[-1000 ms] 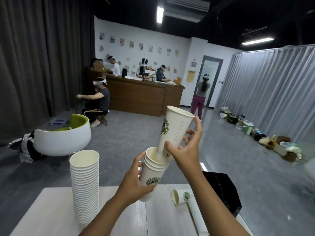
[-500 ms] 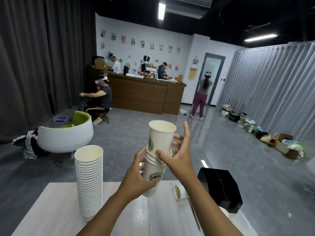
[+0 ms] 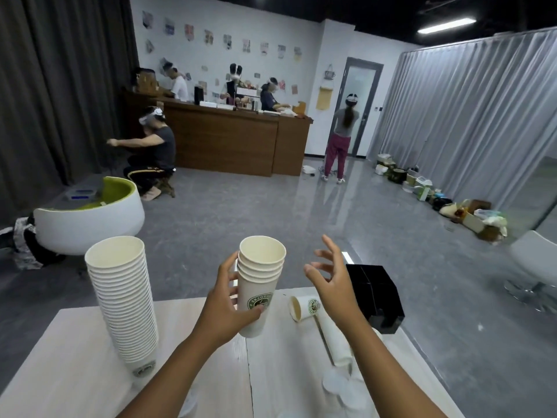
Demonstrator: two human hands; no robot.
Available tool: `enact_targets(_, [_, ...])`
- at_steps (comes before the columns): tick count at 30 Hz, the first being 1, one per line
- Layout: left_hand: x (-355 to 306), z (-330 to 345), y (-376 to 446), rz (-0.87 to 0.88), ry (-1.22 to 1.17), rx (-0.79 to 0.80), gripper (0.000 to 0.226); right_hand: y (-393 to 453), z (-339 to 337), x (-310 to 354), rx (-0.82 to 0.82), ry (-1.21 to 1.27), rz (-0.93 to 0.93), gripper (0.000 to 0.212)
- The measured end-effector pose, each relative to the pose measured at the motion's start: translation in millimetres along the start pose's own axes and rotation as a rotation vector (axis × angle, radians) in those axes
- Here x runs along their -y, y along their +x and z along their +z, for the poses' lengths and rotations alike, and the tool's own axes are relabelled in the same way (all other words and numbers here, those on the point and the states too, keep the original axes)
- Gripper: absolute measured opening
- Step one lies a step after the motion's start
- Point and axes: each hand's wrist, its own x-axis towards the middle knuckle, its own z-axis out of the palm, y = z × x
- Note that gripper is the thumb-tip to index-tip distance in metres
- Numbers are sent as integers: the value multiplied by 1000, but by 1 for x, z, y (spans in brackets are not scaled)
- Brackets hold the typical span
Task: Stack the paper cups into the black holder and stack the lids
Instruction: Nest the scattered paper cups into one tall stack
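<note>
- The left hand (image 3: 229, 309) grips a short nested stack of paper cups (image 3: 259, 285) upright above the worktop (image 3: 75, 357), fingers and thumb curled round the lowest cup at its green logo.
- Several rims show at the top of that held stack, one inside another, mouth up.
- The right hand (image 3: 331, 282) hangs at 3 o'clock of the held stack, near but apart from it, fingers spread and loosely bent, holding nothing.
- A tall stack of white cups (image 3: 123, 300) stands on the worktop at 9 o'clock of the held stack, well apart, leaning slightly.
- A single paper cup (image 3: 304, 307) lies on its side on the worktop at about 4 o'clock of the held stack, mouth turned toward the left hand, below the right hand.
- A long sleeve of cups (image 3: 334, 339) lies flat just behind that cup and runs toward the near edge, partly hidden by the right forearm.
- Blurred white lids (image 3: 340, 387) lie near the sleeve's near end; their number is unclear.
- The black holder (image 3: 373, 294) sits at the worktop's far right corner, at 3 o'clock of the right hand.
</note>
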Motion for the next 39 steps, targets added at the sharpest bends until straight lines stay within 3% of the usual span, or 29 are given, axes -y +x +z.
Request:
enact_targets(3, [7,18,2,-12,-11,8,120,-2,-39,-45,-80,-58,114,64])
enact_targets(7, [14,50,8,-48,-3,35,120,-7,-74,-103,-113,-147,256,67])
enact_targets(16, [41,115,27,-134,41,35,116,-3,-80,-226,92,-339,419,88])
enact_targets(21, [64,139,38,-172,95,-13,117,10,-61,-276,175,-426,420,99])
enact_targets(26, [82,155,47,-201,134,-25,119,23,-50,-312,169,-559,452,105])
enact_targets(39, [92,158,53,-252,115,-99,115,28,-41,-343,227,-580,603,112])
